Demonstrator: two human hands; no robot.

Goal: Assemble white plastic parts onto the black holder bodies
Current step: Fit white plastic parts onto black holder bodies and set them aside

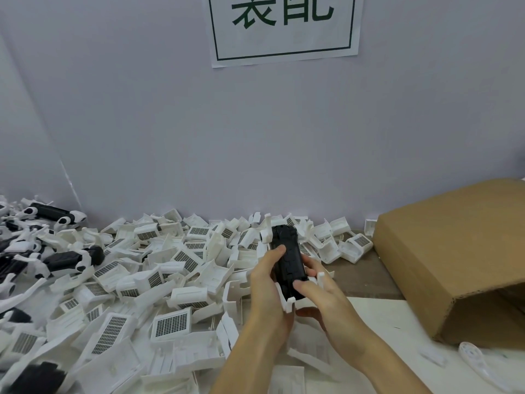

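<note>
Black holder body [287, 263], held above the surface [366, 274].
Left hand [268, 275] and right hand [318, 291] both clasp it, thumbs on top; white plastic part [288, 304] at its near end. Heap of white parts [159, 280] left; cardboard box [460, 268] right.

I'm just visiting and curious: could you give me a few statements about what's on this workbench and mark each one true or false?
1. Both hands hold the black holder body. True.
2. The cardboard box sits on the left. False: it lies on the right, tipped on its side.
3. The pile of white plastic parts covers much of the table. True.
4. The left hand is empty. False: it grips the body, as does the right hand.
5. The paper sign lies on the table. False: it hangs on the wall.
</note>
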